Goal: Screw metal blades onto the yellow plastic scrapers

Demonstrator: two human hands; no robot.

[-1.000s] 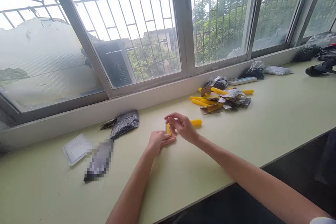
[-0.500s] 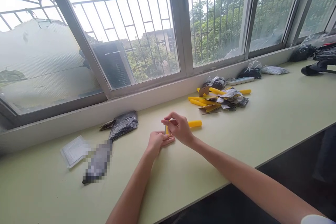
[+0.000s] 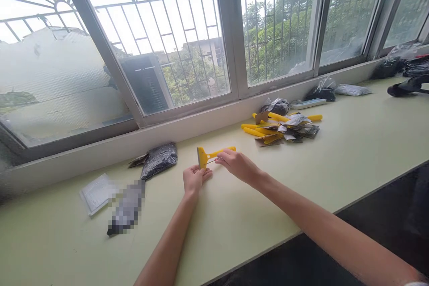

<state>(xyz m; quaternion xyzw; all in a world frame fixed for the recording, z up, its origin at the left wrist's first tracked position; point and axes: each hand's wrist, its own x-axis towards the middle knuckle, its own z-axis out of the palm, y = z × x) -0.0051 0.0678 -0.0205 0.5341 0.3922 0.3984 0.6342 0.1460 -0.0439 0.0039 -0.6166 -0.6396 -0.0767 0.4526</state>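
A yellow T-shaped scraper (image 3: 209,154) is raised a little above the pale green counter (image 3: 234,214), its wide head to the left and its handle pointing right. My left hand (image 3: 193,178) grips the head from below. My right hand (image 3: 237,163) is just right of the head, its fingertips pinching something thin and dark at the scraper's neck; what it is I cannot tell.
A heap of yellow scraper handles and small foil packets (image 3: 284,126) lies at the back right. A black bag (image 3: 158,159), a clear packet (image 3: 97,191) and a blurred dark pack (image 3: 125,209) lie at the left. Dark bags (image 3: 402,71) sit far right. The counter's front edge is near.
The scraper has been lifted and turned, so its head now shows at the left. My left hand shifted left under it; my right hand slid right along the handle.
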